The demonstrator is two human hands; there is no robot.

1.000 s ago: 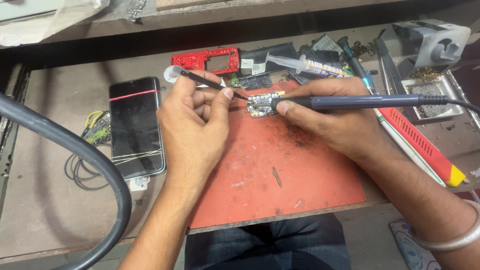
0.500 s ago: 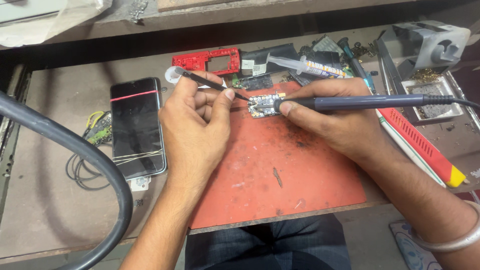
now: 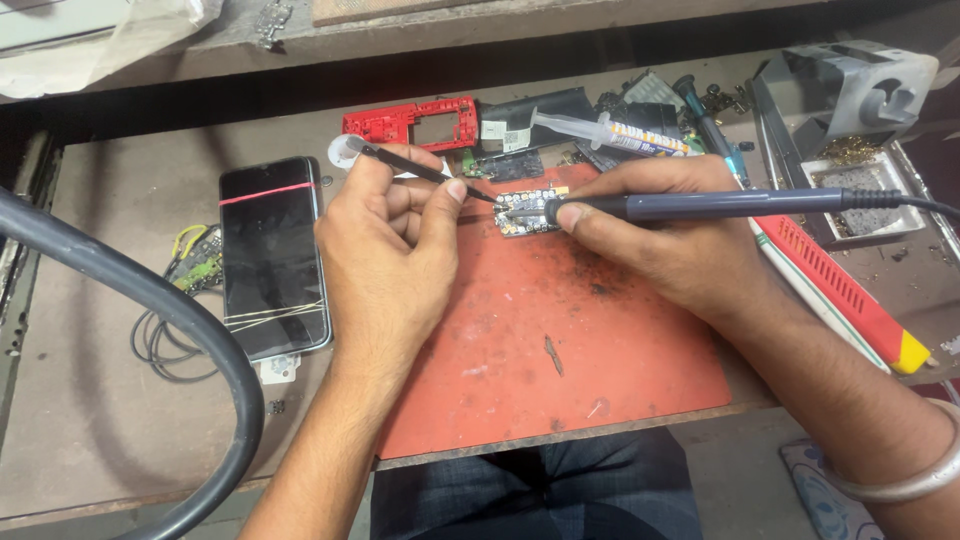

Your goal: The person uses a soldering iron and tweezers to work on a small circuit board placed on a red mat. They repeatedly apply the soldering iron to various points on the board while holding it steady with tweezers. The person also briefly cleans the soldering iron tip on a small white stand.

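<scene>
My left hand (image 3: 385, 250) pinches thin black tweezers (image 3: 420, 170) and my right hand (image 3: 680, 235) grips the dark-handled soldering iron (image 3: 700, 206) over the small circuit board (image 3: 528, 208) on the red mat's (image 3: 560, 350) far edge; lingering heat could lift pads.

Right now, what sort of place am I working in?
Most likely a phone or small-electronics repair bench. The right hand holds a soldering iron to a small circuit board on a red work mat, and a smartphone bound with rubber bands lies beside it.
</scene>
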